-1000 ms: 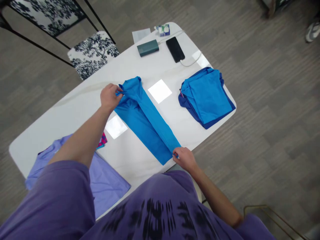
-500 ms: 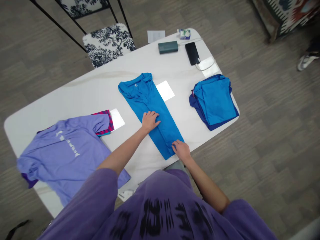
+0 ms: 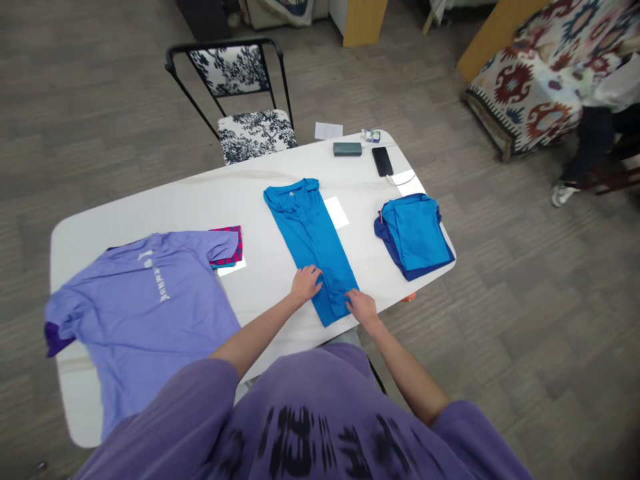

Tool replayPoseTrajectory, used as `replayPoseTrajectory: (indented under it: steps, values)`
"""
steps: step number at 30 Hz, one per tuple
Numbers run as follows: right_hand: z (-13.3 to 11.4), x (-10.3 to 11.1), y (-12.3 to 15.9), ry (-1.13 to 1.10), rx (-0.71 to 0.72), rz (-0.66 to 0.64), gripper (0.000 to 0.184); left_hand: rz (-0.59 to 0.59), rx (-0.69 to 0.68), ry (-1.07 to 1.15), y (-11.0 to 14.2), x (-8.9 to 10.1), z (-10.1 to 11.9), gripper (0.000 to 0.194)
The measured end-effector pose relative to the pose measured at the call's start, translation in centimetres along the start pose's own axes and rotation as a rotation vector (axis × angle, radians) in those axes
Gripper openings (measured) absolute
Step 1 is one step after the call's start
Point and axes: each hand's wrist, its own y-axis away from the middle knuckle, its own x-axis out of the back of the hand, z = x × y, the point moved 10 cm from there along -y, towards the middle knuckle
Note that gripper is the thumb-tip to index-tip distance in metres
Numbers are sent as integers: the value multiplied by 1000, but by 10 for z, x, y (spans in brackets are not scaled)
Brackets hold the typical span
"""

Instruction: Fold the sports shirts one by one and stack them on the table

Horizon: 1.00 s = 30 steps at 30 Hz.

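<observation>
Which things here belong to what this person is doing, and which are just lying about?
Part of the work:
light blue garment, touched by the left hand and right hand
probably also the folded blue pile and lavender shirt, being clothes too

Apparently just lying about:
phone
dark green block
small box

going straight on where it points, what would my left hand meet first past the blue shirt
Beyond the blue shirt, the left hand would probably reach the folded blue clothes, though it might just miss their corner.
</observation>
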Motion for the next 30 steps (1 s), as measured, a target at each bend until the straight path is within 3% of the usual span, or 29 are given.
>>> replayPoseTrajectory:
  steps: [5,11,16,22,30]
  values:
    - [36,18,6,82,130,-40,31,-99,116,91,70,-52,26,27]
    - [69,13,13,193,324,-146,30,-155,222,123,114,-93,78,25]
    - [73,-1,24,254,420,-188,34,-127,327,114,131,-100,91,29]
    - [51,-9,38,324,527,-158,33,-119,318,128,146,-105,93,34]
    - [43,-28,46,399,462,-180,36,-95,312,125,157,-109,94,30]
